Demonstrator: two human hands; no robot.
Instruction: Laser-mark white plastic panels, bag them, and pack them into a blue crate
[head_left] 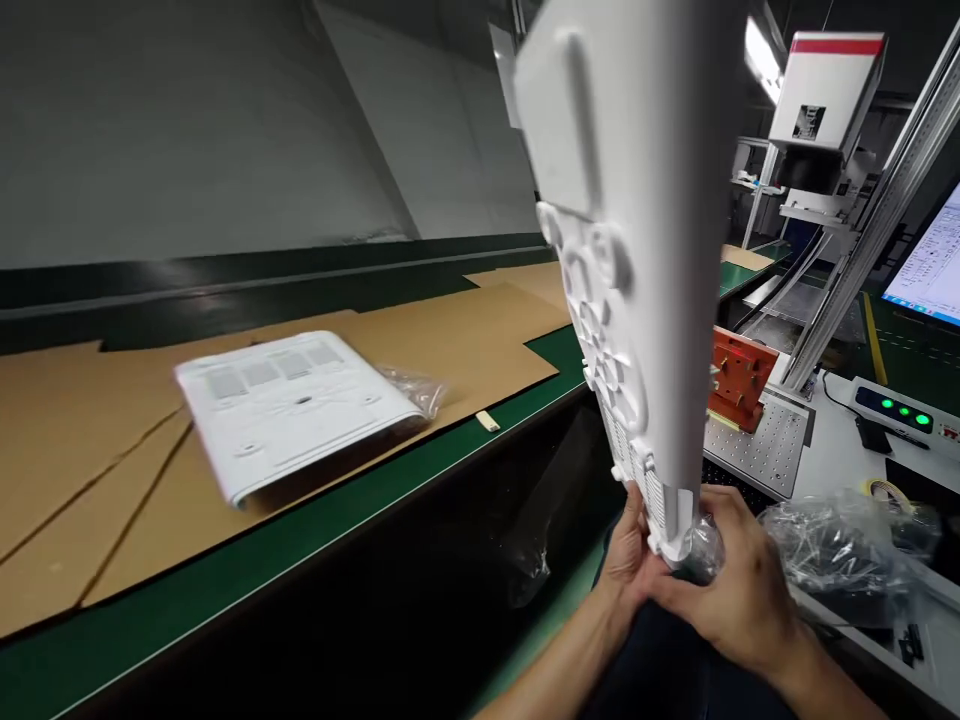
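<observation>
A long white plastic housing panel [682, 250] rises upright in front of me, its top cut off by the frame. Round bosses, ribs and vent slots show on its left side. My left hand [630, 555] grips its lower end, thumb against the slotted edge. On the other side of that end, my right hand [746, 575] is wrapped round the bottom corner, where a bit of clear plastic film [705, 548] bunches by the fingers. A second white plastic cover [307, 410] lies on cardboard to the left, with clear film sticking out behind it.
Cardboard sheets [457, 325] cover much of the green conveyor belt [300, 555]. At right stand an orange fixture [739, 380] on a perforated metal plate [772, 440], a white marking head [829, 90], a button box [892, 408], crumpled clear plastic bags [832, 545] and a monitor [930, 260].
</observation>
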